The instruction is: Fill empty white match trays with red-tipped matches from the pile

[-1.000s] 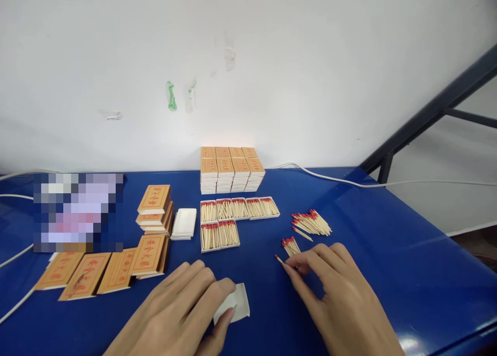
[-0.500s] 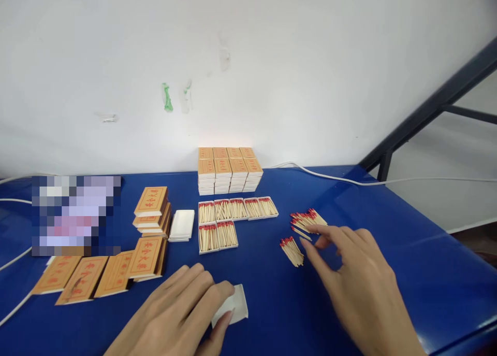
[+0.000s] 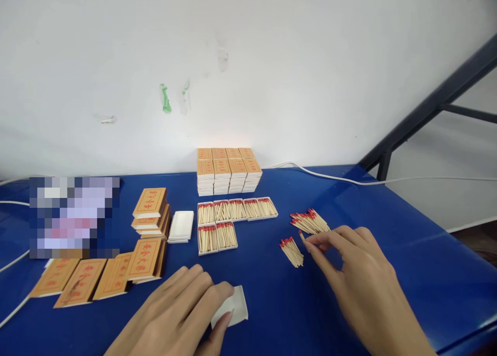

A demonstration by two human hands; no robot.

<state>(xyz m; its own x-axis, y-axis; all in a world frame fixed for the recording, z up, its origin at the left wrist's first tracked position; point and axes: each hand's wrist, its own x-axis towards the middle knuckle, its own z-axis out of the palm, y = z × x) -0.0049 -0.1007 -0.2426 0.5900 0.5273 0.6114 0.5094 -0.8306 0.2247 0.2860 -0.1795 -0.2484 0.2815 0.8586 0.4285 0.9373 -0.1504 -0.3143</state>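
Note:
My right hand (image 3: 351,273) pinches a red-tipped match (image 3: 302,236) between thumb and forefinger. Just behind it lies a loose pile of matches (image 3: 309,221), and a smaller pile (image 3: 292,252) is to its left. My left hand (image 3: 186,307) grips a white matchbox tray (image 3: 238,307) low on the blue table; fingers partly cover the tray, whose visible inside holds no matches. Several white trays filled with matches (image 3: 217,237) stand in two rows at the middle.
Behind the filled trays is a block of stacked orange matchboxes (image 3: 229,169). White trays (image 3: 181,226) and more orange boxes (image 3: 149,203) stand at left, beside a blurred-out object (image 3: 75,213). A white cable (image 3: 330,175) runs along the wall.
My right thumb and forefinger have closed on a match and lifted it off the table beside the larger pile. My left hand stays on the tray.

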